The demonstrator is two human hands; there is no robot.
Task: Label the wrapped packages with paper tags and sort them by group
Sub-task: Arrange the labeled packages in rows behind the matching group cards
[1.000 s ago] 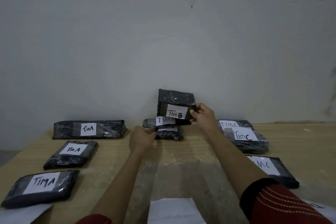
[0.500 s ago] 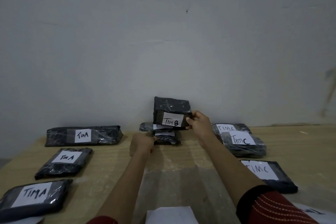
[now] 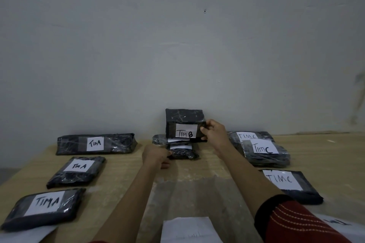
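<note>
Right hand (image 3: 214,134): thumb and fingers pinch the right end of the TIM B package (image 3: 184,122). The package is held up on edge at the far middle of the desk (image 3: 197,183), close to the wall (image 3: 177,45), with its tag facing the room.

Directly below it sits a small pile (image 3: 182,153) of dark wrapped packages with white tags partly covered.

Left hand (image 3: 156,157): fingers curled at the left edge of the pile's front package. Whether they actually hold it cannot be told from this angle.

Left side of the desk, in a column, all flat and apart from one another: far TIM A package (image 3: 96,144), middle TIM A package (image 3: 77,171), near TIM A package (image 3: 43,207).

Right side: rear TIM C package (image 3: 246,135), with the upper TIM C package (image 3: 264,152) overlapping its front. The near TIM C package (image 3: 286,183) lies apart, closer to the person.

A white paper sheet (image 3: 189,229) lies at the near edge, between the forearms.
</note>
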